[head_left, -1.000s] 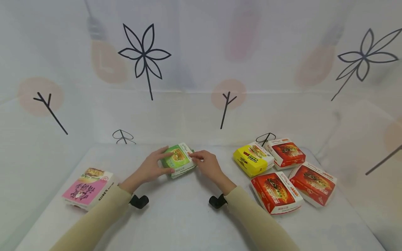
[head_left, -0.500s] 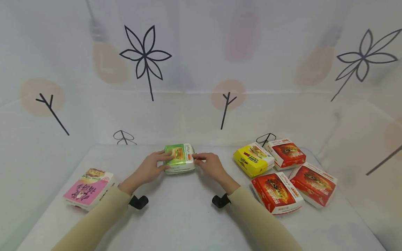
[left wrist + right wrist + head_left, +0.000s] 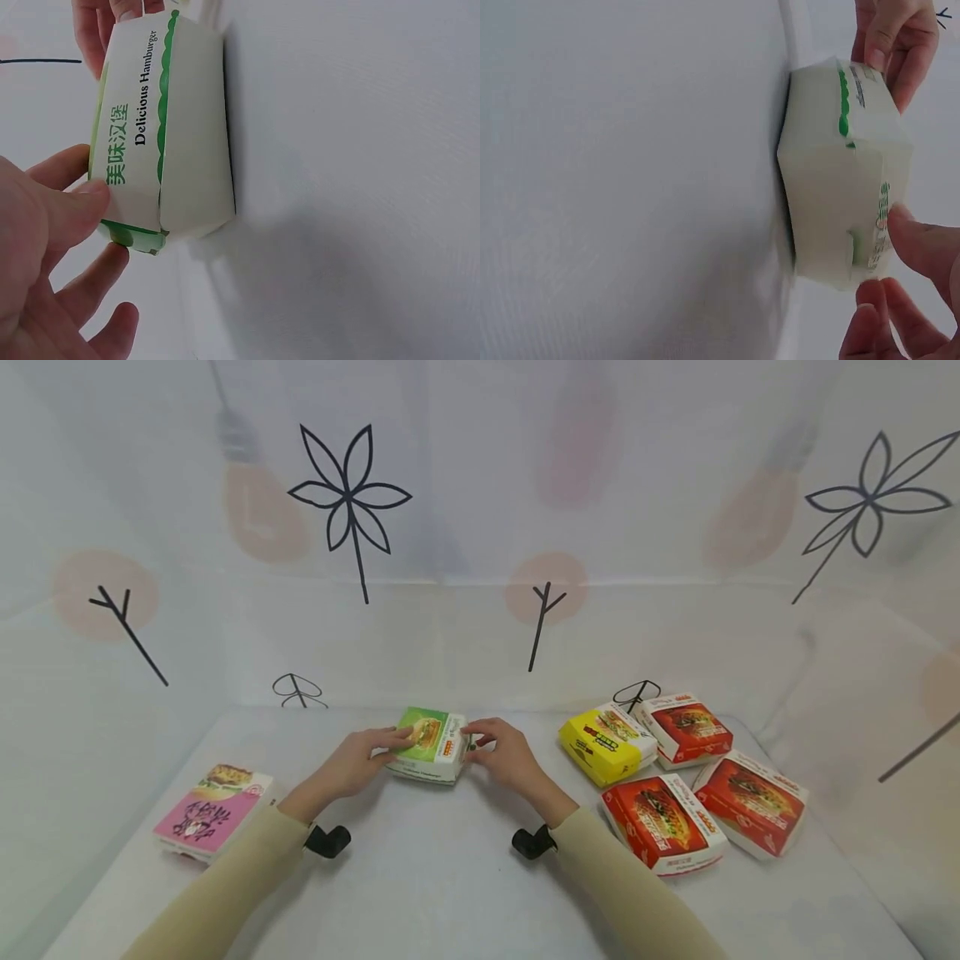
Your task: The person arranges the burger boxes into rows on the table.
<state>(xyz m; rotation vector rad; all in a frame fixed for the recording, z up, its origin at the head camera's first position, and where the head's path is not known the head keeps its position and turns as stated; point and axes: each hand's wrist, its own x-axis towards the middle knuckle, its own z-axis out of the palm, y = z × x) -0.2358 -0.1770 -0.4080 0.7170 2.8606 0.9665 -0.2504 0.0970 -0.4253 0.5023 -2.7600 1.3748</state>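
A green and white hamburger box (image 3: pixel 431 735) stands on the table toward the back, between both hands. My left hand (image 3: pixel 354 763) holds its left end; in the left wrist view the thumb (image 3: pixel 86 202) presses the white side lettered "Delicious Hamburger" (image 3: pixel 142 97), with fingers at the top and corner. At the other end my right hand (image 3: pixel 506 755) has thumb and fingers about the corner. In the right wrist view the right thumb (image 3: pixel 922 244) touches the box's pale end (image 3: pixel 829 202), and its fingertips meet the far corner. The lid looks closed.
To the right stand a yellow burger box (image 3: pixel 606 743) and several red ones, such as the front red box (image 3: pixel 660 822). A pink box (image 3: pixel 210 814) lies at the left beside the left forearm. A patterned white cloth (image 3: pixel 450 635) hangs behind the table.
The green box has turned clockwise on the table between the hands. My right hand has shifted slightly right, and its thumb and fingers are spread wider at the corner. The other boxes stayed put.
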